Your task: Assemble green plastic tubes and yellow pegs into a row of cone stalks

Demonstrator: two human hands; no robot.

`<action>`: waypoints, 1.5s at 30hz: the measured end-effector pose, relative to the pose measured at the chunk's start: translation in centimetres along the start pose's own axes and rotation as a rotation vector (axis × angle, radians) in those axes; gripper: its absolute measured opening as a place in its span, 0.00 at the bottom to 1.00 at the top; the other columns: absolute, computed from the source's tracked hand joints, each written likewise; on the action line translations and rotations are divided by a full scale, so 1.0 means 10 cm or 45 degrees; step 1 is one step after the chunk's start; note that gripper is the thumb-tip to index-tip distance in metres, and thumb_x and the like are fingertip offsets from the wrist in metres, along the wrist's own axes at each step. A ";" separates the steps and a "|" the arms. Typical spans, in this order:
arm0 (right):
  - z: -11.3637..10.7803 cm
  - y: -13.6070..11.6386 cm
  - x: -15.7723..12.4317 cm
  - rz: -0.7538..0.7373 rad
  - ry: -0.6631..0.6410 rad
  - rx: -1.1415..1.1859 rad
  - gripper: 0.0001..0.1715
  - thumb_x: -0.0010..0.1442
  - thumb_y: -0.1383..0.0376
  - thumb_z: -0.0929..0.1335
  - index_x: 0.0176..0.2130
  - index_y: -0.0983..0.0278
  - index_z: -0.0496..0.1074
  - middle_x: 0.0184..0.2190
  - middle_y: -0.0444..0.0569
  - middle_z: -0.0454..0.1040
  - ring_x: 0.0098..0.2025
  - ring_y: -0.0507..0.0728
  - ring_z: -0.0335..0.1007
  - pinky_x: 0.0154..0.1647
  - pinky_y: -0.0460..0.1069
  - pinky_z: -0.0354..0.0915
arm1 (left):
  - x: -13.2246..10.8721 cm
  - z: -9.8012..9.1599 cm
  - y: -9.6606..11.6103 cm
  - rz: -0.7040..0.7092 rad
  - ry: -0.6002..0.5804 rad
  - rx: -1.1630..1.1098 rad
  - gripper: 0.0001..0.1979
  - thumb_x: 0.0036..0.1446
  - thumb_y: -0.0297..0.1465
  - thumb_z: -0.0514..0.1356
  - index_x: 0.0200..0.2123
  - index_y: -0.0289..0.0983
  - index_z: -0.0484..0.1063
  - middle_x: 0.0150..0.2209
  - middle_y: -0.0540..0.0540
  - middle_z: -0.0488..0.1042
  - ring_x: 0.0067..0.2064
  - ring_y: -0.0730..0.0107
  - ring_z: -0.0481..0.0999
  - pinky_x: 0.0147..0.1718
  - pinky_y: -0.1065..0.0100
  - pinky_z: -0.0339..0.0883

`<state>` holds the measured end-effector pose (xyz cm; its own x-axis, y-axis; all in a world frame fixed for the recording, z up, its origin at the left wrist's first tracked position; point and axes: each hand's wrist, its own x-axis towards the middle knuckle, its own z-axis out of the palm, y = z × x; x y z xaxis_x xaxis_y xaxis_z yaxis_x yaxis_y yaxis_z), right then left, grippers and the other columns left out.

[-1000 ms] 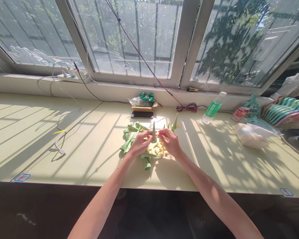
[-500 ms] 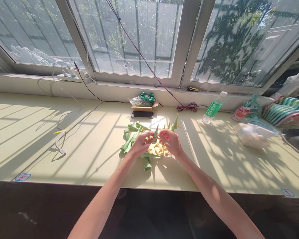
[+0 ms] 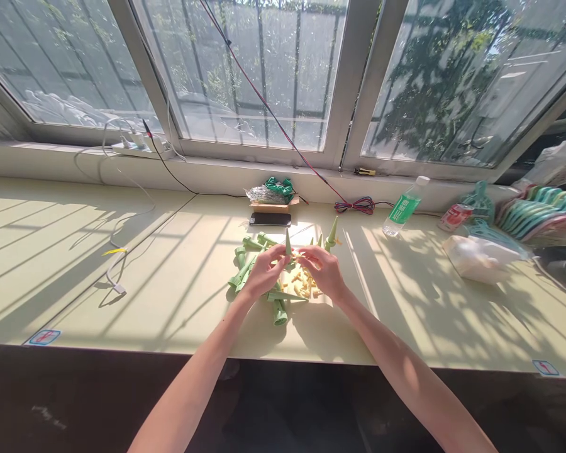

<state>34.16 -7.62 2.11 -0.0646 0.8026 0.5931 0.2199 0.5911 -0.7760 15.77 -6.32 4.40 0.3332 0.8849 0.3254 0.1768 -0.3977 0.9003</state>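
Note:
Upright in my left hand [image 3: 268, 269] is a green pointed cone [image 3: 288, 241], its lower part covered by my fingers. My right hand [image 3: 321, 267] is closed in a pinch right beside it; what the fingertips hold is too small to make out. Beneath and between the hands lies a heap of small yellow pieces [image 3: 304, 283]. Several more green cones [image 3: 239, 278] are piled to the left, one lying [image 3: 280, 313] toward me. A few others stand point-up behind my right hand, among them a tall one [image 3: 332, 233] with a bit of yellow at its side.
Behind the heap lie a black phone [image 3: 270, 219] and a small cardboard box [image 3: 273, 206] with plastic and green material. On the right stand a bottle [image 3: 402, 207], a can [image 3: 454, 217], a white bag [image 3: 476, 255] and hangers [image 3: 532, 211]. A white cable [image 3: 116, 277] crosses the table's left side.
The green cone in my left hand has moved slightly left and now points more nearly straight up. My right fingertips remain close to it, with the fingers stretched a little further left.

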 end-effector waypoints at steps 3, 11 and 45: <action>-0.01 0.02 0.00 -0.101 -0.013 -0.097 0.09 0.65 0.61 0.68 0.44 0.60 0.78 0.42 0.51 0.80 0.42 0.57 0.79 0.45 0.52 0.76 | 0.00 0.01 0.00 -0.036 0.020 -0.021 0.17 0.61 0.42 0.61 0.45 0.36 0.76 0.42 0.43 0.78 0.41 0.63 0.77 0.26 0.73 0.68; -0.02 0.07 -0.01 -0.078 0.003 -0.164 0.10 0.65 0.61 0.68 0.36 0.62 0.78 0.33 0.49 0.79 0.28 0.54 0.76 0.33 0.50 0.73 | -0.02 0.04 0.03 0.030 -0.039 0.028 0.15 0.62 0.41 0.59 0.45 0.37 0.76 0.40 0.45 0.76 0.36 0.68 0.74 0.30 0.71 0.72; 0.04 0.03 -0.06 0.125 -0.066 0.001 0.16 0.63 0.52 0.70 0.36 0.63 0.74 0.28 0.46 0.76 0.26 0.54 0.73 0.31 0.49 0.71 | -0.01 0.01 0.00 0.025 0.000 0.047 0.18 0.61 0.44 0.60 0.45 0.37 0.78 0.41 0.44 0.78 0.39 0.64 0.78 0.34 0.67 0.75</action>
<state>33.90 -7.87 1.41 -0.0933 0.8599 0.5019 0.2272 0.5092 -0.8301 15.79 -6.42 4.34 0.3367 0.8770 0.3429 0.2040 -0.4234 0.8827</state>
